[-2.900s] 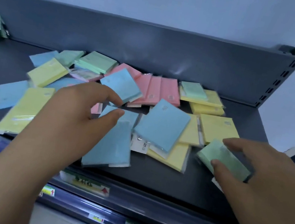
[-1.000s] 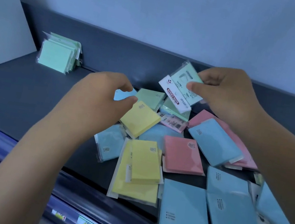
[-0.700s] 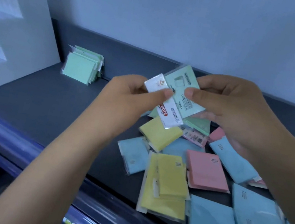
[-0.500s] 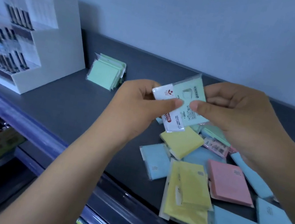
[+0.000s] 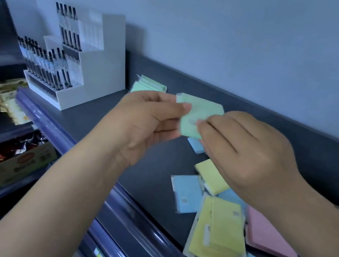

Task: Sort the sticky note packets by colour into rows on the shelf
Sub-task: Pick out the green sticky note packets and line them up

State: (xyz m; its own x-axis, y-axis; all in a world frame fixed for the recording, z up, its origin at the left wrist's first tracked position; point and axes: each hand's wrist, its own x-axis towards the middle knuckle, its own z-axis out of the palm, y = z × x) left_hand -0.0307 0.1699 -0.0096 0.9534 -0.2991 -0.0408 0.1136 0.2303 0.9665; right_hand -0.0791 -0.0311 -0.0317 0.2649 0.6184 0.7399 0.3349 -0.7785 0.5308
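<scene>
Above the dark shelf (image 5: 89, 121), the left hand (image 5: 149, 122) and right hand (image 5: 249, 157) are both pinching one green packet (image 5: 200, 113), holding it just right of the green stack (image 5: 148, 85) standing far back; loose packets (image 5: 218, 233) are lying near right.

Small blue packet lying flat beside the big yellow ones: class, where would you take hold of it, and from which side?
Probably its left edge, coming from the left. The small blue packet lies flat on the shelf with bare surface to its left, while its right edge meets the yellow packets. A thumb-and-finger pinch on that free edge should lift it cleanly.
</scene>
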